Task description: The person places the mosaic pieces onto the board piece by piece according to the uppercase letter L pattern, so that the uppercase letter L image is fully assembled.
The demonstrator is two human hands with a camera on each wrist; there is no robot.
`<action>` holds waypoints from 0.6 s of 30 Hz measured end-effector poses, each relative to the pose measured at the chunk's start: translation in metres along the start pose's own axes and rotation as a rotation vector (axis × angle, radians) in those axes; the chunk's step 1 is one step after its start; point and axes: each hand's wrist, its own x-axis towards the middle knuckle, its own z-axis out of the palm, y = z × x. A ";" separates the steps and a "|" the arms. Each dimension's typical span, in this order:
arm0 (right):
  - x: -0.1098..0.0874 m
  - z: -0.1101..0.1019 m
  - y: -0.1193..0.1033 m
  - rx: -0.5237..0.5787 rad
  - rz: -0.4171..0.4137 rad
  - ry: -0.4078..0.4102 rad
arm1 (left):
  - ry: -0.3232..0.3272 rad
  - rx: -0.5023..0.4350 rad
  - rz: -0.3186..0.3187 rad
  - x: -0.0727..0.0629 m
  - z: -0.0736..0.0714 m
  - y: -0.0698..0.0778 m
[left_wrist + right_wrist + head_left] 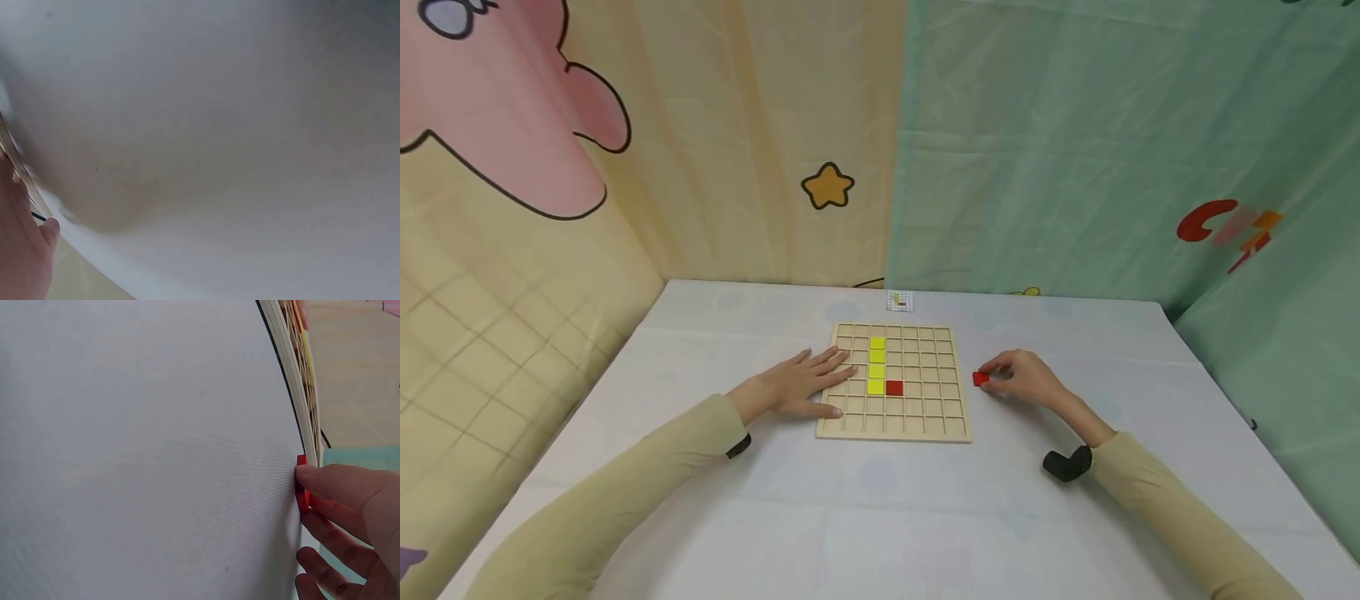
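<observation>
A wooden grid board point(925, 425) lies flat on the table, with a column of several yellow square tiles point(877, 357) set in its cells. One red square tile point(894, 388) sits just right of the lowest yellow one. My left hand point(801, 386) rests on the board's left edge with its fingers spread. To the right of the board, my right hand point(1022, 379) pinches another red tile point(981, 378) between thumb and fingers. The right wrist view shows that red tile point(302, 484) held on edge, close to the white tabletop.
A small pattern card point(900, 301) with a printed grid lies behind the board near the table's far edge. The table point(880, 517) has a white cloth. Printed curtains point(1045, 150) hang behind and at both sides.
</observation>
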 end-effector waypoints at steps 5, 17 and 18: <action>-0.001 -0.001 -0.003 -0.033 0.010 0.015 | -0.005 0.004 -0.010 0.001 0.000 -0.001; -0.001 -0.001 -0.024 -0.102 -0.041 0.041 | -0.011 0.016 0.000 0.003 -0.003 -0.001; -0.001 0.000 -0.027 -0.095 -0.044 0.039 | -0.012 0.019 0.001 0.003 -0.004 -0.001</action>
